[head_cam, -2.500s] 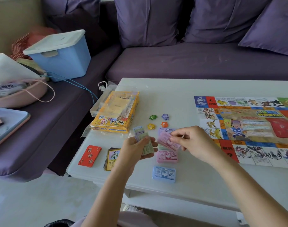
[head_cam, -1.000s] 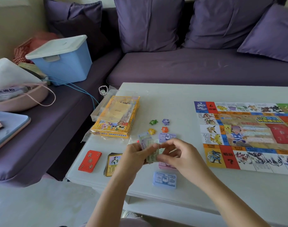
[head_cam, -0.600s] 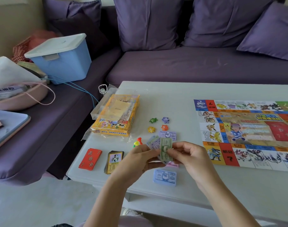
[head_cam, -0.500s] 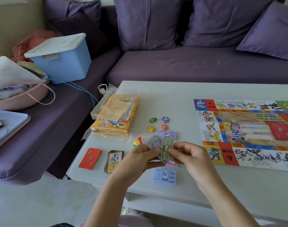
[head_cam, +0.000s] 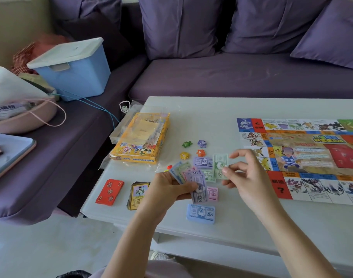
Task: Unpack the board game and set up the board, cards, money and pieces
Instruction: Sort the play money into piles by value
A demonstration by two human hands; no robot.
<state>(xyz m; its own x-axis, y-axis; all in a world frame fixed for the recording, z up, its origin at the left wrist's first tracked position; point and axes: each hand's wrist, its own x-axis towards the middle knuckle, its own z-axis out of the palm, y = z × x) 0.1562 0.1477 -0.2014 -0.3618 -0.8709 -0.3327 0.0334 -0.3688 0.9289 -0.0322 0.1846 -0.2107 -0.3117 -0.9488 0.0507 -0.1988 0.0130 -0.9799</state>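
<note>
Money notes (head_cam: 191, 177), a mixed fan of them, are clamped between the thumb and fingers of my left hand (head_cam: 167, 189), spread so I can read each colour. My right hand (head_cam: 243, 177) pinches one green note (head_cam: 219, 165) by its edge, held clear of the fan and above the table (head_cam: 211, 113). I judge it belongs on the green pile (head_cam: 210, 175) just beneath it, since I am sorting by value. From the fan, the purple pile (head_cam: 203, 162) lies at twelve o'clock, the pink pile (head_cam: 213, 194) at four and the blue pile (head_cam: 200, 213) at six. Four star pieces (head_cam: 201, 143) wait beyond the purple, out of the way. At nine o'clock lie the red deck (head_cam: 109, 189) and the picture-card deck (head_cam: 138, 194), and the box (head_cam: 141, 137) sits at eleven. Over at three o'clock the board (head_cam: 304, 157) lies unfolded flat, so I reckon money is what remains. Thin paper slides easily, so the note should go down square.
</note>
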